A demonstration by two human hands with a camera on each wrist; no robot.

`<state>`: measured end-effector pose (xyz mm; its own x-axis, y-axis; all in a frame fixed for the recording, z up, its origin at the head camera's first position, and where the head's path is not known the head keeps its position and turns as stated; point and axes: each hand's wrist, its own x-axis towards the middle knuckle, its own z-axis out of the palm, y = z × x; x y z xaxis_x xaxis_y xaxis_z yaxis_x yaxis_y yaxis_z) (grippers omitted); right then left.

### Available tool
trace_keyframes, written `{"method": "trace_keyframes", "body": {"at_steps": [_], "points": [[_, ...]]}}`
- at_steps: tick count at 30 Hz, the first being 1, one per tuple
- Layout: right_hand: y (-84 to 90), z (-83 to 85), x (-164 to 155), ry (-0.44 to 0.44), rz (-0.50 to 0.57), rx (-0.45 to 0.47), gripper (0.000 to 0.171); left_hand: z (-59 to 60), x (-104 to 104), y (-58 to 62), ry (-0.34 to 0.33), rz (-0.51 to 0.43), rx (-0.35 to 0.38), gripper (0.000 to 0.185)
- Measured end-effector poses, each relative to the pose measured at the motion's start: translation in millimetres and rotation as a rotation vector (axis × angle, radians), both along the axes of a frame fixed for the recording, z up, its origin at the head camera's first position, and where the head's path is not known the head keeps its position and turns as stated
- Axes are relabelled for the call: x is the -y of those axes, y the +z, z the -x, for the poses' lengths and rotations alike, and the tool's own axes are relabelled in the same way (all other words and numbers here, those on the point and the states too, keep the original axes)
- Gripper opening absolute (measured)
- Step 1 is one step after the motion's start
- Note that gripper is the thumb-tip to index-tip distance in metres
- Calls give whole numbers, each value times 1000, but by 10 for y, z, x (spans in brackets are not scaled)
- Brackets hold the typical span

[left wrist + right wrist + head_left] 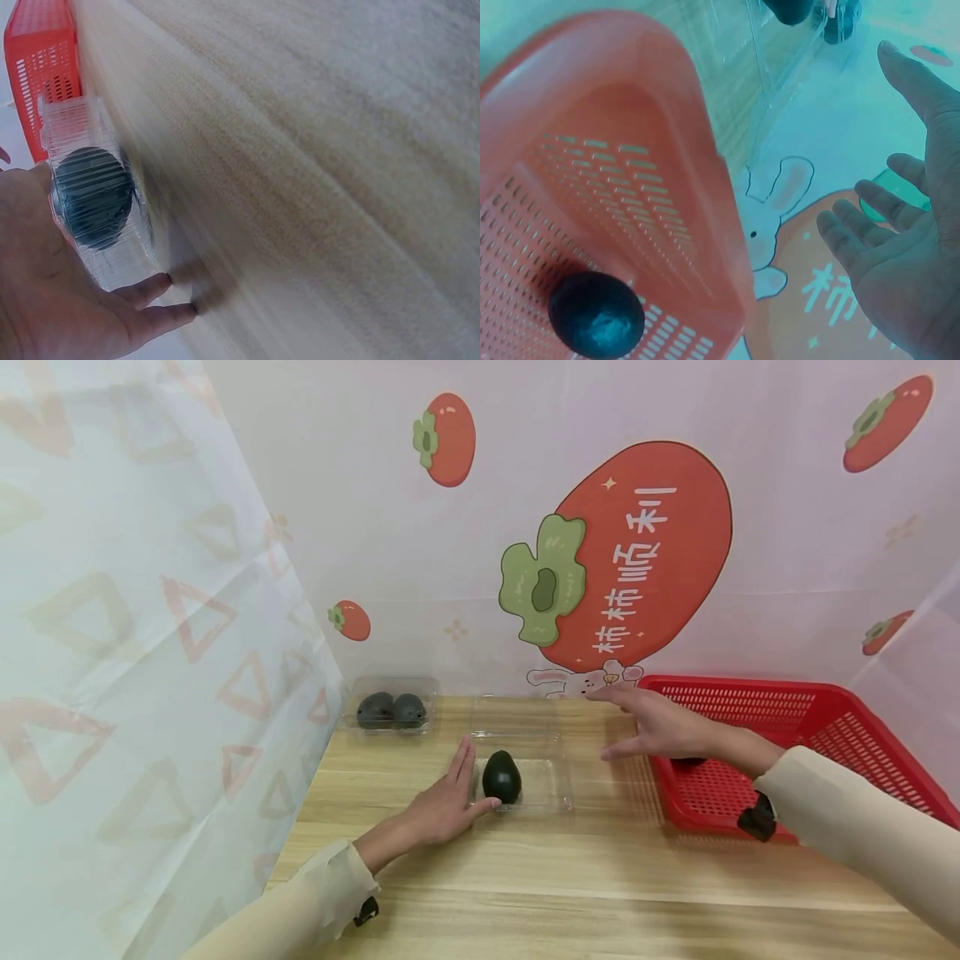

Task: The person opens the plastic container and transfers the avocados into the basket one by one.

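A dark green avocado sits in an open clear plastic clamshell box on the wooden table. My left hand lies flat with straight fingers against the box's left side; the left wrist view shows the palm pressed to the clamshell with the avocado inside. My right hand hovers open, fingers spread, above the table between the box and a red basket. One more dark avocado lies in the basket below the right hand.
A second clear box holding two dark avocados stands at the back left by the curtain. Printed cloth walls close off the left side and the back. Bare wooden tabletop stretches toward the near edge.
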<state>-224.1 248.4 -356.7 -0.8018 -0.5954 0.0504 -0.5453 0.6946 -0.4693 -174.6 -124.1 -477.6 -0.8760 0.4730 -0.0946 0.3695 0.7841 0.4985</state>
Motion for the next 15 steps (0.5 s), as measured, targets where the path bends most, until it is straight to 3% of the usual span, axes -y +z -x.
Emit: {"method": "trace_keyframes", "body": {"at_steps": [15], "points": [[-67, -33, 326, 67, 5, 4, 90, -4, 6, 6, -6, 16, -11, 104]]}}
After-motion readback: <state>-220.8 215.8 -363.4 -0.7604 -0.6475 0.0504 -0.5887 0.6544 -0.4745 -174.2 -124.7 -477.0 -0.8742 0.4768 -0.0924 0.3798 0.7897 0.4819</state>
